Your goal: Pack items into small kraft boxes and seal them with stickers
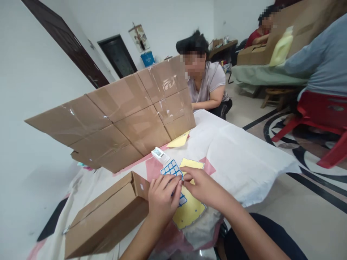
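Note:
A sheet of white labels with blue borders [171, 168] lies over a yellow piece with a scalloped edge and small blue marks [191, 213]. My left hand [163, 196] closes over the middle of the label sheet, its fingertips pressed together and hiding part of the grid. From the other side, my right hand [199, 186] pinches at the sheet's right edge. The fingertips of both hands nearly meet there, and whatever lies between the right ones is too small to make out. Just beyond the sheet rests a small white device with a screen [160, 155].
A tall cardboard panel [132, 119] stands across the table's far side. At the left lies a long cardboard box [105, 213]. Yellow paper [179, 140] touches the panel's foot on the white tablecloth [230, 144]. A person [210, 85] crouches behind; others sit at another table.

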A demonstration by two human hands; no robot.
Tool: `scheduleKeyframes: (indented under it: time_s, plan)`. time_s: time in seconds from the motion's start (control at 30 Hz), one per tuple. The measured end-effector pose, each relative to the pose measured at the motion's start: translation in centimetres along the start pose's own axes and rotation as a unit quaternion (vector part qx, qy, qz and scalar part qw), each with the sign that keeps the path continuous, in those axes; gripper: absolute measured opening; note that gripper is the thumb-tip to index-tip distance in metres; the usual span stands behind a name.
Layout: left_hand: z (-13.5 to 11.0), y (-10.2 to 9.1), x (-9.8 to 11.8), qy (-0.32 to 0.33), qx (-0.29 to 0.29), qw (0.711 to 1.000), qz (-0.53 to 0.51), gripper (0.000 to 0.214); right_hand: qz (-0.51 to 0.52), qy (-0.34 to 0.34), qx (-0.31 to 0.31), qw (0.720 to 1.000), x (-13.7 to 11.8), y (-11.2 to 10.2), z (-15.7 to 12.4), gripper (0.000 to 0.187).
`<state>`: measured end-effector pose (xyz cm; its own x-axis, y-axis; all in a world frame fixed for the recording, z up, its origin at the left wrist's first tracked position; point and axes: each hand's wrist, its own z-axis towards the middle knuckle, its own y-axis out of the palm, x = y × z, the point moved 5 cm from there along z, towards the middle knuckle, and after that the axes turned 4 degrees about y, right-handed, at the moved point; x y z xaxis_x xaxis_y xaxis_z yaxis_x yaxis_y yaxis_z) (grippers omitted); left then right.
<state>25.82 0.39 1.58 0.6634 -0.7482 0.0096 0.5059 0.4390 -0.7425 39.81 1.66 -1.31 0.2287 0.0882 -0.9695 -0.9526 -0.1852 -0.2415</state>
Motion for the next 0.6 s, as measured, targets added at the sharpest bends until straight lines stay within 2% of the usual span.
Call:
scheduleKeyframes:
  time_s: [0.13,0.27,0.37,0.47,0.53,0.6]
  plan:
    - [0.6,0.1,-1.0,-0.03,0.017,0.999,0.006,0.018,-0.019,0.014,0.025,0.999,-0.3,0.2,0.7,0.05]
    - [1.1,-2.0,-2.3,-0.078,0.09,0.993,0.022,0.021,-0.069,0.053,0.081,0.993,1.0,-0.3,1.8,0.055]
    - [1.0,-4.4,-3.1,-0.108,0.128,0.986,0.002,0.02,-0.16,0.129,0.13,0.97,2.8,-1.6,2.9,0.055]
    - [0.2,-6.2,-3.5,-0.105,0.115,0.988,-0.005,0.019,-0.239,0.197,0.179,0.934,3.5,-2.8,4.1,0.05]
    - [-0.9,-6.8,-3.7,-0.092,0.087,0.992,0.002,0.019,-0.272,0.187,0.223,0.917,2.5,-2.9,4.5,0.045]
    - [-2.2,-7.2,-3.8,-0.062,0.069,0.995,0.022,0.019,-0.27,0.108,0.243,0.926,0.4,-1.7,4.5,0.036]
